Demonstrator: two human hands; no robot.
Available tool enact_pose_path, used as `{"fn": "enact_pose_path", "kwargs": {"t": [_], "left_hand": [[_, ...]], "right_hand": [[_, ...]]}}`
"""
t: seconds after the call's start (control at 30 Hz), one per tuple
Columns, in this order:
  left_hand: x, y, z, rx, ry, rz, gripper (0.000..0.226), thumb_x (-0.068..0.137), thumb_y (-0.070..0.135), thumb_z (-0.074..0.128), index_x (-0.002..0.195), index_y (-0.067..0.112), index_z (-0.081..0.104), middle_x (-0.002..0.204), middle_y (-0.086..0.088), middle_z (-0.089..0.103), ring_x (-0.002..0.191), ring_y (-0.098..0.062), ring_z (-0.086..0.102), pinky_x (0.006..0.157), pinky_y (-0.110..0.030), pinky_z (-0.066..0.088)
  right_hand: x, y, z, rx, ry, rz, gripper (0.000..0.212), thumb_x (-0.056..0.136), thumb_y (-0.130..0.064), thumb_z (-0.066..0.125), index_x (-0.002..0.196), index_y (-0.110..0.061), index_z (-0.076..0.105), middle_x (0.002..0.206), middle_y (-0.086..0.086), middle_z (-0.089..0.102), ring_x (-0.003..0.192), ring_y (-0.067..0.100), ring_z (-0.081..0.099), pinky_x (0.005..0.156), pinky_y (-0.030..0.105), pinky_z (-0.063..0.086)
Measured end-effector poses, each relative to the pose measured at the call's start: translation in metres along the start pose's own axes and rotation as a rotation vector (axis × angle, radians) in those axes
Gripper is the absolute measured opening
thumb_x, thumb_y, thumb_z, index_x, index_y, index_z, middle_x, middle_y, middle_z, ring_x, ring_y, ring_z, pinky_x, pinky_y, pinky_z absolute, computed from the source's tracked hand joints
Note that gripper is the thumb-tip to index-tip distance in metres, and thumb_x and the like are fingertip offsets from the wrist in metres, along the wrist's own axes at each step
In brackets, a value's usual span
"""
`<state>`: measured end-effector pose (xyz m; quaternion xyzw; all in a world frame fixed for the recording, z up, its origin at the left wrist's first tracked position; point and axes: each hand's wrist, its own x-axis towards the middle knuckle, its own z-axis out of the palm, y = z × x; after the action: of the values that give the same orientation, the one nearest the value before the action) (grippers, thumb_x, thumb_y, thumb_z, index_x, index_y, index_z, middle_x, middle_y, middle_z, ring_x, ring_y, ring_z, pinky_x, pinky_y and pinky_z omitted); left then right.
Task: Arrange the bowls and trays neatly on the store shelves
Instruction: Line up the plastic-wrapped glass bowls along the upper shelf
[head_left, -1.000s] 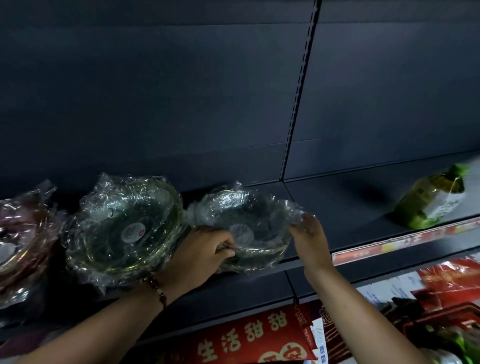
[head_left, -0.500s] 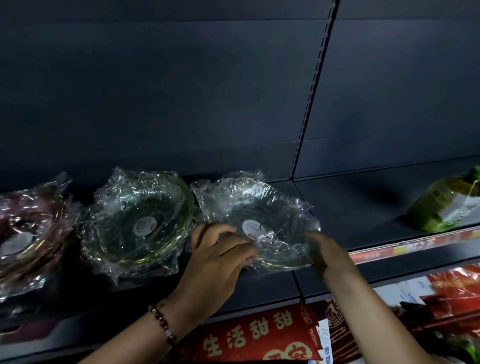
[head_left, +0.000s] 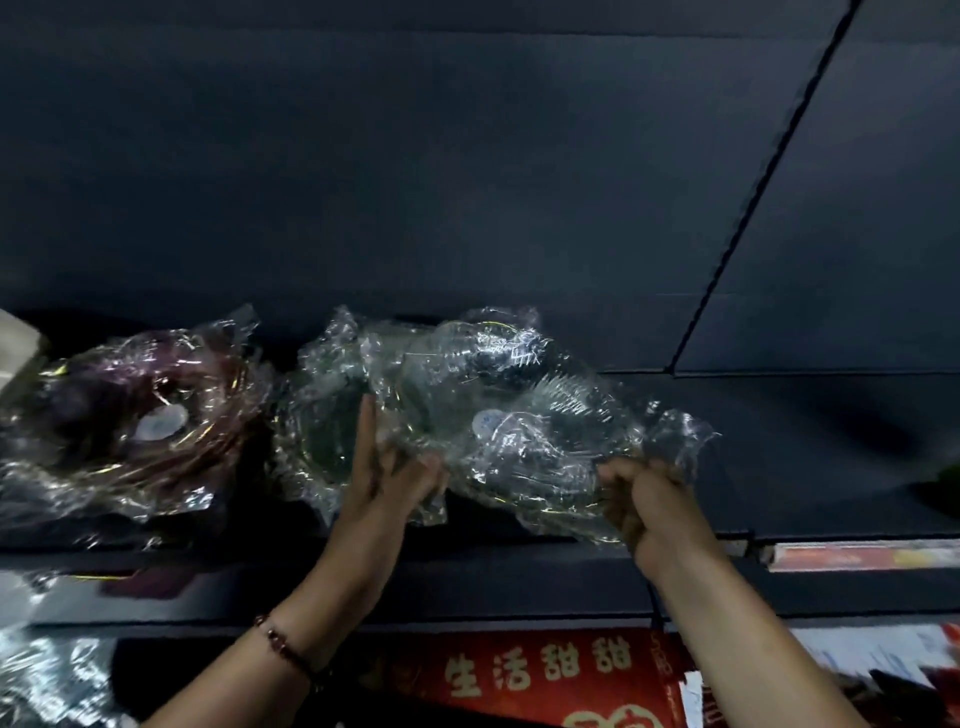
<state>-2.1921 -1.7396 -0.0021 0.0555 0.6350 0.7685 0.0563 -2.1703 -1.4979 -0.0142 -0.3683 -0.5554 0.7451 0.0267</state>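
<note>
Clear bowl (head_left: 514, 431): wrapped in crinkled film and tilted on the shelf (head_left: 519, 564); a white sticker is seen at its middle.
Right hand (head_left: 649, 504): clenched on the bowl's near right rim and film.
Left hand (head_left: 387, 467): laid against the bowl's left side with fingers (head_left: 368, 431) stretched upward; whether the rim is gripped cannot be told. A bead bracelet (head_left: 283, 642) is worn at the wrist.
Green bowl (head_left: 324, 431): set just left of the clear bowl, touching it, partly covered by the left hand and by overlapping film.
Purple bowl (head_left: 140, 421): placed further left of the clear bowl, also wrapped, its left edge cut off.
Red banner (head_left: 530, 675): hung below the shelf, under the clear bowl, printed with gold characters.
Price strip (head_left: 862, 556): fixed to the shelf edge, right of the clear bowl; blurred, not readable.
Hard to make out: where one film wrap ends and the next begins; the dark right corner.
</note>
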Motion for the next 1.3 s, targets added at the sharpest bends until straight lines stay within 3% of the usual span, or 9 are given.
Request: {"fn": "enact_pose_path", "kwargs": {"t": [0.13, 0.23, 0.43, 0.53, 0.63, 0.73, 1.0, 1.13, 1.3], "left_hand": [[0.013, 0.013, -0.037, -0.144, 0.089, -0.110, 0.067, 0.072, 0.038, 0.065, 0.132, 0.010, 0.051, 0.112, -0.019, 0.066, 0.076, -0.011, 0.069, 0.081, -0.041, 0.049], [0.022, 0.023, -0.069, -0.142, 0.043, -0.104, 0.047, 0.087, 0.051, 0.053, 0.120, 0.019, 0.058, 0.100, -0.006, 0.067, 0.078, -0.013, 0.069, 0.074, -0.036, 0.049], [0.057, 0.000, -0.123, 0.456, 0.243, 0.122, 0.020, 0.084, 0.014, 0.061, 0.103, 0.007, 0.062, 0.086, 0.000, 0.069, 0.079, -0.022, 0.066, 0.062, -0.025, 0.051], [0.068, -0.026, -0.138, 0.832, 0.296, 0.122, 0.022, 0.076, 0.021, 0.059, 0.093, 0.008, 0.062, 0.085, -0.005, 0.066, 0.082, -0.027, 0.062, 0.063, -0.029, 0.043], [0.074, -0.039, -0.144, 0.834, 0.252, 0.097, 0.029, 0.073, 0.023, 0.056, 0.101, 0.020, 0.058, 0.101, 0.001, 0.062, 0.093, -0.016, 0.059, 0.078, -0.036, 0.051], [0.070, -0.039, -0.138, 0.819, 0.245, 0.092, 0.032, 0.080, 0.014, 0.053, 0.112, 0.018, 0.052, 0.114, 0.000, 0.054, 0.093, -0.007, 0.051, 0.074, -0.026, 0.043], [0.072, -0.040, -0.138, 0.968, 0.207, 0.029, 0.044, 0.086, 0.014, 0.053, 0.128, 0.011, 0.039, 0.134, -0.012, 0.043, 0.094, -0.026, 0.055, 0.066, -0.039, 0.050], [0.074, -0.028, -0.142, 1.002, 0.179, 0.007, 0.056, 0.087, 0.023, 0.055, 0.137, 0.011, 0.033, 0.137, -0.016, 0.043, 0.114, -0.032, 0.049, 0.088, -0.049, 0.050], [0.047, -0.001, -0.108, 1.259, 0.225, 0.438, 0.060, 0.088, 0.018, 0.062, 0.141, 0.004, 0.039, 0.143, -0.025, 0.041, 0.134, -0.039, 0.035, 0.109, -0.048, 0.030]], "right_hand": [[-0.004, 0.001, 0.048, -0.035, -0.048, -0.048, 0.014, 0.078, -0.002, 0.063, 0.091, -0.008, 0.062, 0.068, 0.007, 0.061, 0.059, 0.018, 0.054, 0.059, 0.034, 0.043], [-0.006, -0.005, 0.080, -0.077, -0.124, -0.105, 0.018, 0.079, -0.001, 0.061, 0.095, -0.009, 0.060, 0.068, 0.009, 0.065, 0.057, 0.021, 0.058, 0.056, 0.032, 0.042], [0.004, -0.007, 0.146, -0.404, -0.150, -0.391, 0.017, 0.086, -0.009, 0.062, 0.094, -0.024, 0.059, 0.092, 0.002, 0.070, 0.073, 0.018, 0.064, 0.059, 0.027, 0.045], [0.024, 0.005, 0.167, -0.758, -0.060, -0.626, 0.033, 0.090, -0.014, 0.051, 0.123, -0.019, 0.054, 0.103, -0.002, 0.066, 0.076, 0.015, 0.063, 0.059, 0.027, 0.049], [0.048, 0.022, 0.176, -1.046, 0.044, -0.687, 0.062, 0.086, -0.013, 0.045, 0.146, -0.019, 0.032, 0.140, 0.014, 0.050, 0.123, 0.034, 0.049, 0.094, 0.050, 0.049], [0.054, 0.030, 0.182, -1.103, 0.079, -0.640, 0.066, 0.087, -0.013, 0.042, 0.149, -0.020, 0.022, 0.148, 0.014, 0.040, 0.135, 0.036, 0.036, 0.103, 0.054, 0.042], [0.062, 0.036, 0.186, -1.206, 0.131, -0.627, 0.073, 0.089, 0.001, 0.038, 0.152, -0.020, 0.008, 0.148, 0.019, 0.038, 0.129, 0.037, 0.045, 0.093, 0.049, 0.052], [0.071, 0.032, 0.178, -1.235, 0.005, -0.586, 0.081, 0.088, -0.006, 0.047, 0.150, -0.025, -0.001, 0.143, 0.021, 0.045, 0.110, 0.040, 0.060, 0.086, 0.052, 0.054], [0.034, 0.012, 0.140, -1.304, -0.114, -0.701, 0.062, 0.099, -0.037, 0.042, 0.152, -0.016, 0.015, 0.154, 0.014, 0.029, 0.140, 0.034, 0.030, 0.116, 0.048, 0.025]]}}
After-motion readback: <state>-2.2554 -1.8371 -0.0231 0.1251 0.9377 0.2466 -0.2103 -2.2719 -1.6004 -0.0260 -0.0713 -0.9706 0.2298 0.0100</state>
